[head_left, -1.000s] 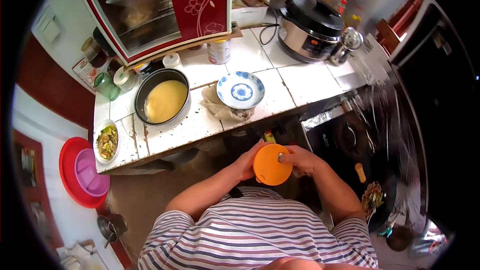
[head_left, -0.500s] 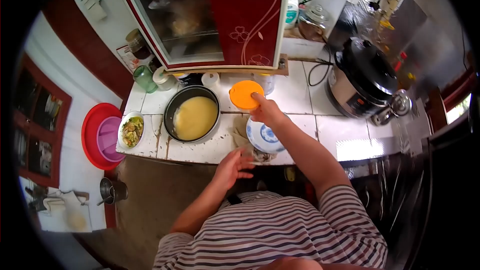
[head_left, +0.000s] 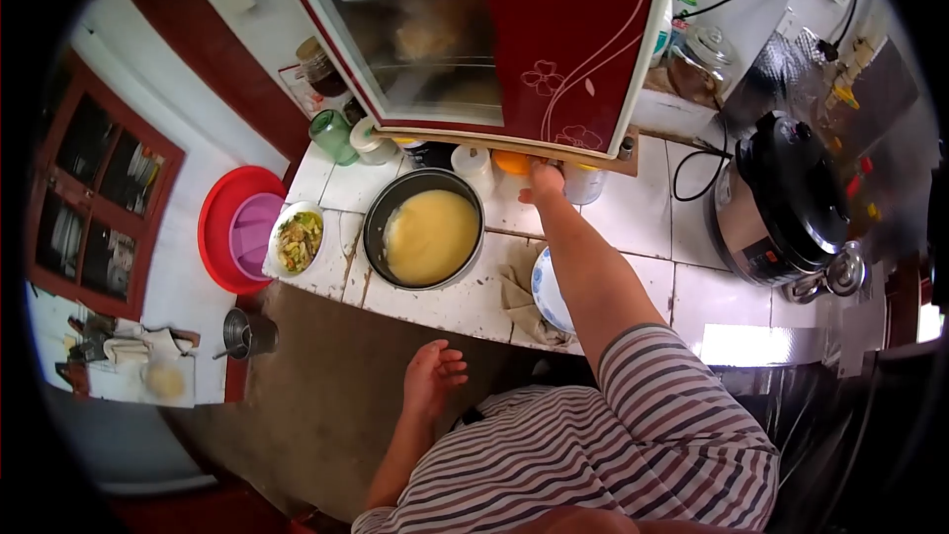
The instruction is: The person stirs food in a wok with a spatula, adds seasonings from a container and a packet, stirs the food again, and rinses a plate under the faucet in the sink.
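Note:
My right hand reaches to the back of the counter, under the cabinet's lower edge. It is closed at a round orange lid, now mostly hidden by the cabinet edge and my fingers. Clear and whitish jars stand on either side of it. My left hand hangs in front of the counter, fingers loosely bent and apart, with nothing in it. Under my right forearm lies a blue-and-white plate, partly covered, beside a crumpled beige cloth. A dark round pan holds a pale yellow mixture.
A white dish of cooked vegetables is at the counter's left end. The red glass-doored cabinet overhangs the back. An electric pressure cooker stands at the right. Red and pink basins are beyond the left end.
My right hand has moved the orange lid back, partly under the cabinet. My left hand has drawn away from the cloth and counter edge. The view has shifted.

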### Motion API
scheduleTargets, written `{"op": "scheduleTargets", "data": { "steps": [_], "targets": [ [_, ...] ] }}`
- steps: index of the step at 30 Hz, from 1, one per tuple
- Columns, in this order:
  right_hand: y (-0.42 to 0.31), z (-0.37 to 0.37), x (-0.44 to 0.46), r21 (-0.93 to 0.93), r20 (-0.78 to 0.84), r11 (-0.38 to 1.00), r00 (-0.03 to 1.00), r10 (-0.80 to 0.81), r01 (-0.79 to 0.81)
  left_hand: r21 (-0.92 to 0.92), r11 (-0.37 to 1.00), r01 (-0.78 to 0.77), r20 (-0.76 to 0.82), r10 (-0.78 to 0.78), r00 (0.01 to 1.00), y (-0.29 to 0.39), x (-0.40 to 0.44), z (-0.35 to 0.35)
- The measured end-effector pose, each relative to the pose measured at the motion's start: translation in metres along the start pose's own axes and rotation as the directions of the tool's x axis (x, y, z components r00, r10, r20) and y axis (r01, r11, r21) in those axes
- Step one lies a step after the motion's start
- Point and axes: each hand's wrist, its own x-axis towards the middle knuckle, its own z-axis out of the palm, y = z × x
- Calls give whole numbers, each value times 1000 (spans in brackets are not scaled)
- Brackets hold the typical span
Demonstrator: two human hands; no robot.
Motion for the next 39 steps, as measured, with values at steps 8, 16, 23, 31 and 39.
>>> {"op": "scheduleTargets", "data": {
  "steps": [8,16,23,31,39],
  "targets": [
    [-9,-15,-73,-5,-81,1000,997,-3,3,-32,999,8,112,-4,994,24,29,2],
    [80,-154,-234,-520,-243,816,873,-424,251,109,964,-241,-59,249,967,111,80,-33],
    [146,-142,-264,34,-210,995,974,-86,95,220,951,-218,108,198,974,137,110,-39],
    [137,-137,-237,291,-246,953,969,-13,87,189,951,-246,111,228,967,157,126,-44],
    [131,-168,-198,348,-299,929,954,-16,125,419,882,-215,122,180,976,218,157,-99]
  ]
}}
